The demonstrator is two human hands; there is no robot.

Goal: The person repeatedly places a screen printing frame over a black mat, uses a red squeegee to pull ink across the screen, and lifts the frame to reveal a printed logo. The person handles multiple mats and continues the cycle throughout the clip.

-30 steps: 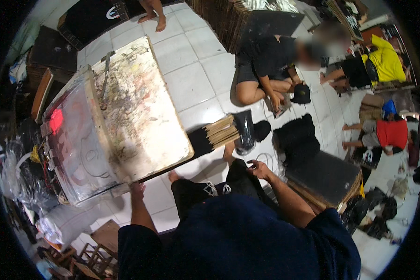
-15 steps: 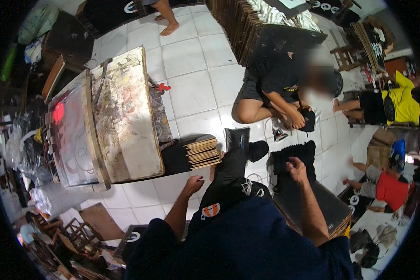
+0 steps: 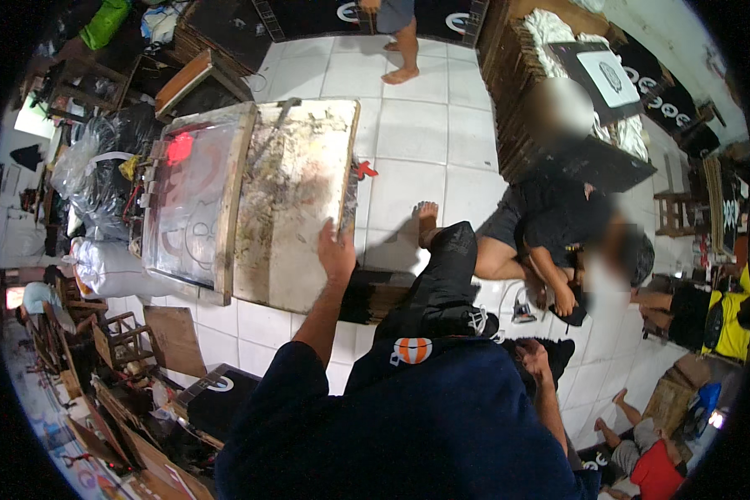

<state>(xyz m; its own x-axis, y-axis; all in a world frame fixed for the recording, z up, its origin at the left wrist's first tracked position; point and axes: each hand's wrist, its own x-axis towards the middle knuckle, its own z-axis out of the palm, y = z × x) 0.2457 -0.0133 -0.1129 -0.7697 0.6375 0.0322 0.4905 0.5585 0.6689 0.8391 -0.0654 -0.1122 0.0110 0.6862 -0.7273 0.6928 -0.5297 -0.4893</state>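
My left hand [image 3: 337, 254] is beside the right edge of a paint-stained pale board [image 3: 287, 208], its fingers extended and holding nothing; whether they touch it is unclear. A wooden screen frame [image 3: 237, 200] with a translucent sheet and pink patch lies along the board's left side. A red tool [image 3: 365, 170] shows beyond the board's right edge. My right hand [image 3: 535, 358] is at my right side, against dark fabric [image 3: 558, 350], fingers loosely bent and apart, with nothing visible in them.
A seated co-worker [image 3: 508, 246] bends over a black cap [image 3: 571, 310]. Another person's legs [image 3: 404, 50] are at the top. Stacked boards [image 3: 517, 108] stand upper right, wooden stools [image 3: 129, 337] left. People in yellow [image 3: 725, 317] and red [image 3: 654, 471] are at right.
I have stepped forward to the board's right side, past the folded dark stack. My left hand has risen to the board's edge; my right hand has dropped lower in view.
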